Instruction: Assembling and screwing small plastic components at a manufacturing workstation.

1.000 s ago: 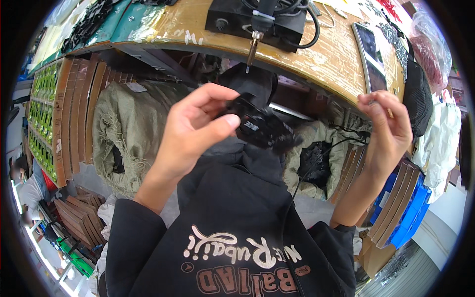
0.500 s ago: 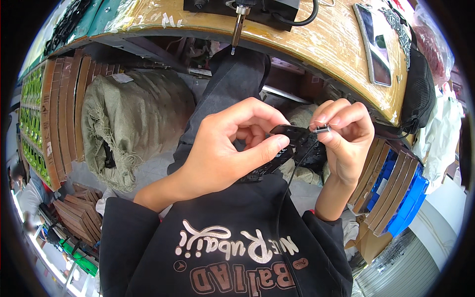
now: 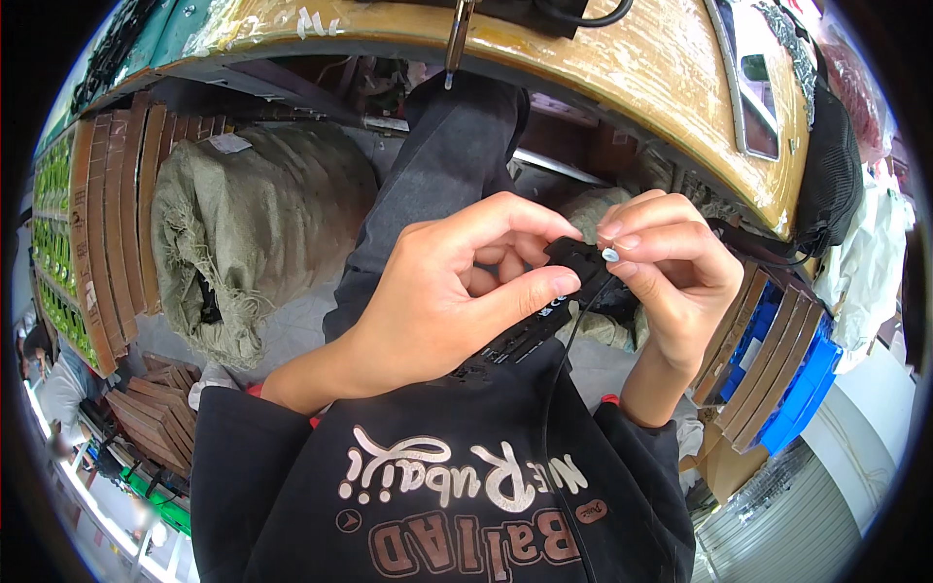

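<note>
My left hand (image 3: 437, 287) pinches a small black plastic part (image 3: 575, 256) between thumb and forefinger, in front of my chest. Against the part's right end, the fingertips of my right hand (image 3: 685, 272) close on a small shiny metal piece (image 3: 609, 255); only its round end shows. A thin black cable (image 3: 551, 389) hangs down from there over my black sweatshirt. Below the left thumb lie more black plastic pieces (image 3: 520, 335) with white print, partly hidden by that hand. How the metal piece meets the black part cannot be made out.
A worktable (image 3: 661, 87) curves across the top, with a phone-like device (image 3: 753, 97) on it. A screwdriver-like tool tip (image 3: 455, 44) hangs over its edge. To the left are a woven sack (image 3: 272, 223) and stacked cardboard (image 3: 117, 214); blue crates (image 3: 802, 389) stand at right.
The metal piece has turned from lying sideways to showing its round end, close against the black part. Both hands have drawn slightly closer together, and the view has shifted a little.
</note>
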{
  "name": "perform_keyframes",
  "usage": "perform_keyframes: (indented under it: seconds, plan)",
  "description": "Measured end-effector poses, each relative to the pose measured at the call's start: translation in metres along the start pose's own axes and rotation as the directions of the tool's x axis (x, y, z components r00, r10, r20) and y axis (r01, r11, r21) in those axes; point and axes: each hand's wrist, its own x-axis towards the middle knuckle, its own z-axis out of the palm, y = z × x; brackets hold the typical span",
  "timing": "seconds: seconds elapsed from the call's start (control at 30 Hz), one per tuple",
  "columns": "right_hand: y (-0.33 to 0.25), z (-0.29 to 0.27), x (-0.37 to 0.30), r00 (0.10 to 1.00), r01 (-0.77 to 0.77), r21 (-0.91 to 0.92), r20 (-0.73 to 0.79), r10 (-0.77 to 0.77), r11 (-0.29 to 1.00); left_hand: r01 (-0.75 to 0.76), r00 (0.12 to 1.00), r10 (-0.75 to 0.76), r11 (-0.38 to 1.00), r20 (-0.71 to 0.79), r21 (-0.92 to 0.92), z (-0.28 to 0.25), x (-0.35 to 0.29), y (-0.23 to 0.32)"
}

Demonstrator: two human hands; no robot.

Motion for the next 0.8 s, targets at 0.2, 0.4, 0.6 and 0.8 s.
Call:
perform_keyframes:
  seconds: [0.2, 0.4, 0.6, 0.8]
  plan:
    - [-0.004, 0.007, -0.004, 1.0, -0.018, -0.105, -0.007, 0.017, 0.994, 0.076, 0.997, -0.076, 0.997, 0.031, 0.015, -0.001, 0.0, 0.004]
    - [-0.008, 0.011, -0.005, 0.997, -0.08, -0.19, -0.005, 0.081, 0.979, 0.097, 0.993, -0.104, 0.989, 0.063, 0.11, -0.001, 0.0, 0.0]
    - [-0.004, 0.007, -0.008, 0.998, 0.037, -0.214, 0.055, -0.025, 0.976, 0.081, 0.994, -0.09, 0.986, 0.057, 0.145, -0.001, -0.002, 0.003]
    - [-0.004, 0.006, -0.009, 0.99, 0.084, -0.278, 0.132, -0.048, 0.957, 0.076, 0.995, -0.086, 0.985, 0.059, 0.158, -0.001, -0.001, -0.003]
